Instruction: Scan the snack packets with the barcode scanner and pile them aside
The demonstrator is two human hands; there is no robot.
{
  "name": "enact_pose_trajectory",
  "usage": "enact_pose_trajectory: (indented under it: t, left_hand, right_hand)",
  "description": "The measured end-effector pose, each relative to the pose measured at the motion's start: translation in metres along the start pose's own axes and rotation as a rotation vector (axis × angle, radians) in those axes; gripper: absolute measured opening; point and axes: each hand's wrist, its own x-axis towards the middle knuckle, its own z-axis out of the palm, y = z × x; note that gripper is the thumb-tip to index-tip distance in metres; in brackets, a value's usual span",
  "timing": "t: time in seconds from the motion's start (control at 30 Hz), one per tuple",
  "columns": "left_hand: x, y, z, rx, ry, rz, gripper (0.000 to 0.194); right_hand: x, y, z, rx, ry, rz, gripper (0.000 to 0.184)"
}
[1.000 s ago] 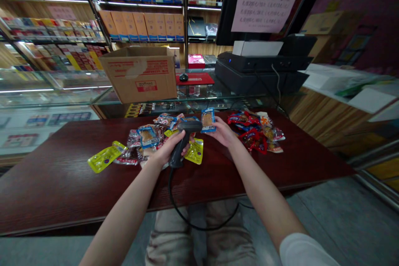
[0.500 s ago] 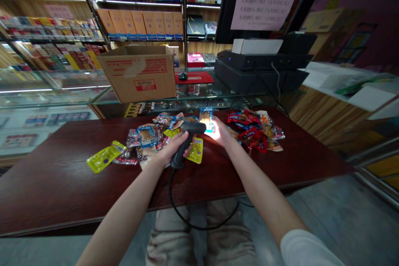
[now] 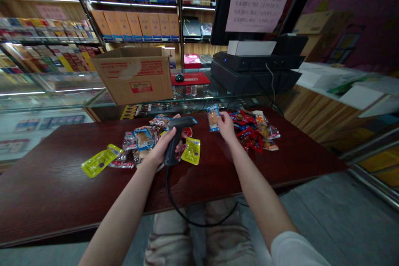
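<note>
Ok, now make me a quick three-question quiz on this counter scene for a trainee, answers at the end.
1. What does the left hand hold?
2. True or false: in the picture, the cardboard box stands left of the mouse.
3. The packet in the right hand is edged in: A) yellow, B) blue, C) red.

Key: 1. A dark handheld scanner. 2. True. 3. B.

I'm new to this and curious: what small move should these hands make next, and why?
Perhaps the right hand should set its blue-edged packet on the rightmost pile: that pile is close by, and the left hand holds the scanner.
</note>
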Motion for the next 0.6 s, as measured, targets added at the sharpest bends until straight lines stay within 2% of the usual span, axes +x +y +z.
enact_pose_trajectory:
  t: [0.1,0.23,0.3,0.37,0.43,0.5,0.6]
  left_hand:
    - [-0.001,0.010,-0.009,-0.018,0.108,0.034,0.062]
    - [-0.001,0.018,-0.022,-0.016,0.225,0.094,0.058]
    - [-0.001,0.020,-0.028,-0.008,0.270,0.115,0.056]
    - [-0.001,0.020,-0.031,-0.019,0.299,0.116,0.054]
    - [-0.001,0.021,-0.033,-0.045,0.317,0.105,0.053]
    - [0.000,0.021,-0.035,-0.077,0.322,0.093,0.053]
    - [0.001,0.022,-0.035,-0.116,0.321,0.086,0.054]
  right_hand:
    - [0.004,0.001,-0.025,-0.367,0.123,-0.065,0.037]
    - [0.003,0.008,-0.045,-0.736,0.102,-0.027,0.034]
    - [0.001,0.013,-0.046,-0.829,0.165,-0.055,0.034]
    - [-0.001,0.016,-0.042,-0.858,0.252,-0.086,0.036]
    - [-0.003,0.017,-0.032,-0.846,0.262,-0.123,0.038]
    - [-0.003,0.014,-0.017,-0.829,0.175,-0.188,0.035]
    - [0.003,0.003,0.017,-0.821,-0.079,-0.283,0.030]
